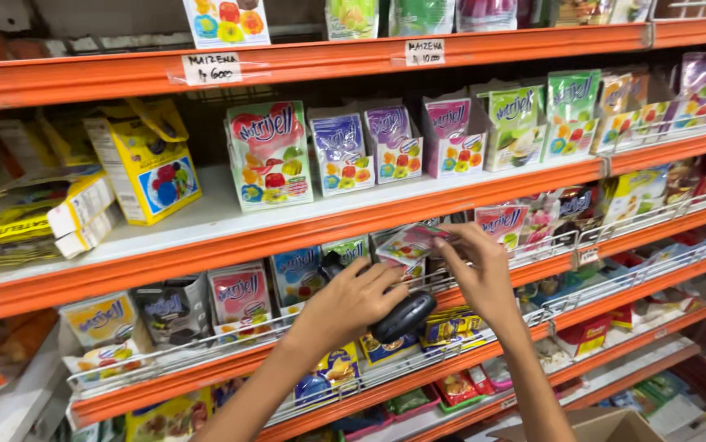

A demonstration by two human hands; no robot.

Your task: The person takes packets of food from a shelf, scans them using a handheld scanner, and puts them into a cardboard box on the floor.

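Left hand (353,299) clenched around black scanner (403,316); right hand (477,270) pinching pink sachet (413,241) at front edge of wire-railed shelf (205,348). Risk: sachet snagging on rail, toppling neighbouring display boxes (241,296); scanner slipping from one-handed grip.

Orange shop shelves (304,225) with wire front rails (615,282), dimly lit.

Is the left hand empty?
No. The left hand grips a black handheld device, while the right hand pinches a small packet at the shelf.
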